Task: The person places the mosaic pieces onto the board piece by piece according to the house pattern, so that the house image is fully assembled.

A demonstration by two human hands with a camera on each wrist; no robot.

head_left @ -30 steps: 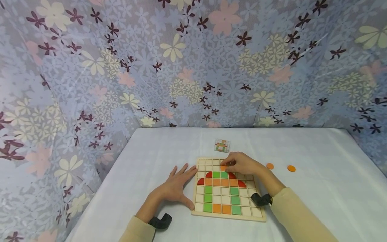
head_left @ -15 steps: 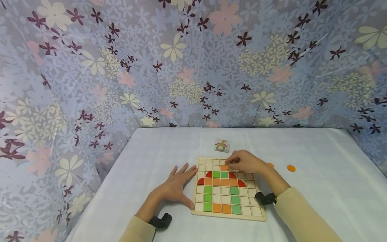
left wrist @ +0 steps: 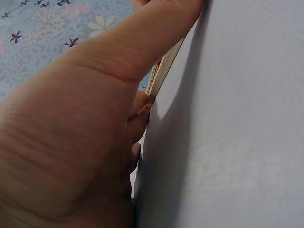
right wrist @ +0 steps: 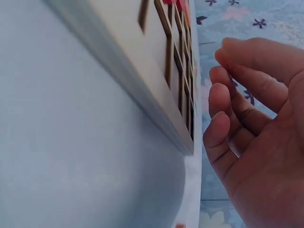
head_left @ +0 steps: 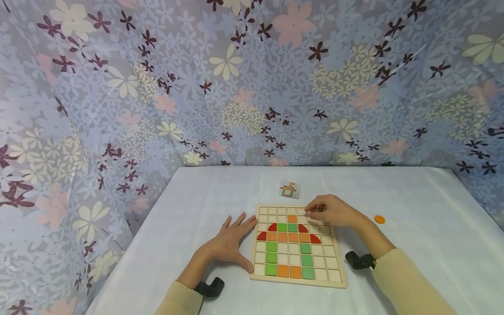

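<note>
A wooden grid board (head_left: 275,211) lies on the cloth, with coloured tiles set in its cells. Across its middle runs a row of orange tiles (head_left: 282,237) with red rounded pieces (head_left: 315,239) at the ends. Green tiles (head_left: 271,258) form columns below, and a single orange tile (head_left: 292,218) sits near the top. My left hand (head_left: 228,245) is spread flat, thumb and fingertips against the board's left edge. Over the board's upper right corner is my right hand (head_left: 334,211), its fingers (right wrist: 219,97) loosely bent with nothing between them.
A small pattern card (head_left: 290,189) lies behind the board. To the right, an orange disc (head_left: 379,219) rests on the white cloth (head_left: 417,245). A flowered curtain (head_left: 252,87) hangs behind the table.
My right hand has let go of the orange tile near the board's top and moved right. Its forearm now covers the nearer orange disc. The left hand stays put.
</note>
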